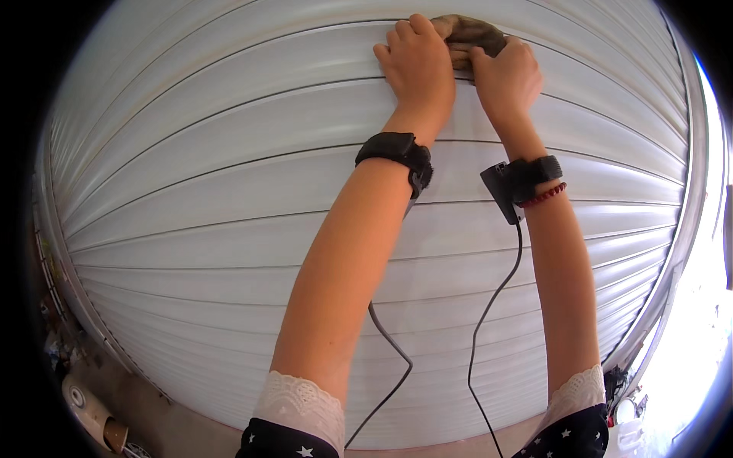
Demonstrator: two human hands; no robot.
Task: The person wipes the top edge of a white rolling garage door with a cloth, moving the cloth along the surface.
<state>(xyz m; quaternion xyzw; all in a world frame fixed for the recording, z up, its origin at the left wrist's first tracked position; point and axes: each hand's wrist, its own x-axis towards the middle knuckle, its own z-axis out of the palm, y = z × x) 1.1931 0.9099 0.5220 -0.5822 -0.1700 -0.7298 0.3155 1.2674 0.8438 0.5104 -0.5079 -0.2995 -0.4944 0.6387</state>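
Both my arms reach up against a white slatted roller shutter. Between my hands, near the top, a crumpled brown-grey cloth lies against the slats. My left hand has its fingers bent around the cloth's left side, its back turned toward me. On the other side my right hand grips the cloth's right end, with the thumb pointing up and left. The fingertips of both hands are partly hidden.
Black devices are strapped to my left wrist and right wrist, with thin cables hanging down. A cream-coloured rounded object stands on the floor at lower left. Bright light and clutter lie at right.
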